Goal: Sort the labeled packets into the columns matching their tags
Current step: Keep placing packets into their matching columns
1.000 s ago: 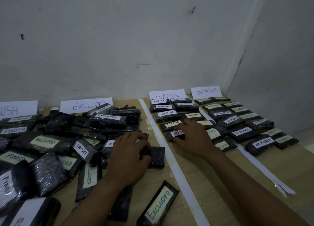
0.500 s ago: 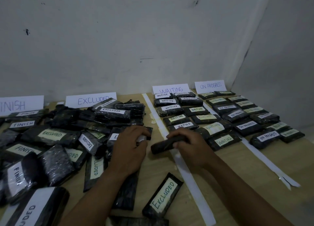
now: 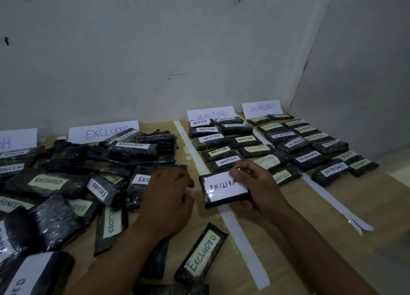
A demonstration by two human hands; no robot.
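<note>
Gripping WAITING packet [image 3: 221, 189] by its right end: right hand [image 3: 263, 183] | left hand [image 3: 168, 197] relaxed, empty, just left.

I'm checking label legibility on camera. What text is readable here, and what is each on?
"WAITING": WAITING sign, its column's packets, and upside down on the held packet in the right hand.
"ON PROGRESS": ON PROGRESS sign, packets below it.
"EXCLUDED": EXCLUDED sign, pile packets, nearest packet.
"FINISH": packets at left; FINISH sign is cut off.
Some pale labels: too faint.
</note>
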